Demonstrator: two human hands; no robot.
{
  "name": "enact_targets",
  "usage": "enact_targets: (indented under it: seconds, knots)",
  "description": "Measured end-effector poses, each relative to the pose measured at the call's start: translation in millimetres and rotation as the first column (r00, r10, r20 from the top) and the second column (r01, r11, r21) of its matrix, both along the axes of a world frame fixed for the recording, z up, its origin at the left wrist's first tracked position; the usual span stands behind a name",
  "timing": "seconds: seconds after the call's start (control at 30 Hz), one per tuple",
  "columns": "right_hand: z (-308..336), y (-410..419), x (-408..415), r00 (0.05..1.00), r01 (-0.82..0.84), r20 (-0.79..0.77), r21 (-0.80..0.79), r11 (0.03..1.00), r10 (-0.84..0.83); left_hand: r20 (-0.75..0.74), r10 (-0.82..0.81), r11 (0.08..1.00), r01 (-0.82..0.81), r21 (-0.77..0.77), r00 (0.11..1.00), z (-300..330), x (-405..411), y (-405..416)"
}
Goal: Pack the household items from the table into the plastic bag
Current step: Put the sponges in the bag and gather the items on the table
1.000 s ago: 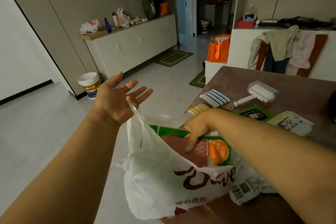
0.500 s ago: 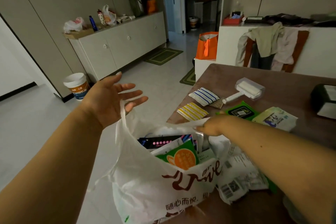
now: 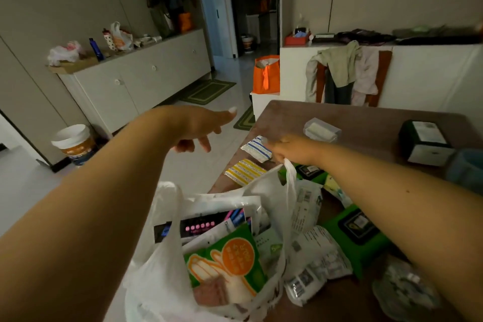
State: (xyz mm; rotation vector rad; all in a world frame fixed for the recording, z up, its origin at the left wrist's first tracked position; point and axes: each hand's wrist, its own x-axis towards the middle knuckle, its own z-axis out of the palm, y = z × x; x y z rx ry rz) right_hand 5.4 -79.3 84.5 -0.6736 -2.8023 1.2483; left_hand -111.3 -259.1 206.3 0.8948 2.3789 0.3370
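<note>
Right under the right hand (image 3: 288,149) sits the blue-striped pack (image 3: 257,148) on the table (image 3: 366,123); fingers look curled onto it, but can't tell if it's actually gripped. Left hand (image 3: 198,127) hangs loose w/ nothing in it, so the plastic bag (image 3: 162,282) below is unsupported. IMO it could slump off the edge & spill.

Right hand (image 3: 290,150) fingers hidden — plastic bag (image 3: 162,277) bottom cut off.

My left grip (image 3: 198,127) and right grip (image 3: 290,149): both forearms bare, unsleeved; pale polish shows on my nails.
</note>
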Motion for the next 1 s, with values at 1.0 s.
enact_targets:
  seconds: [1.0]
  knots:
    - [-148,159,-152,0.894,0.363,0.225,0.144,0.921,-0.387,0.521,0.642,0.708,-0.696,-0.121,0.563,-242,-102,161]
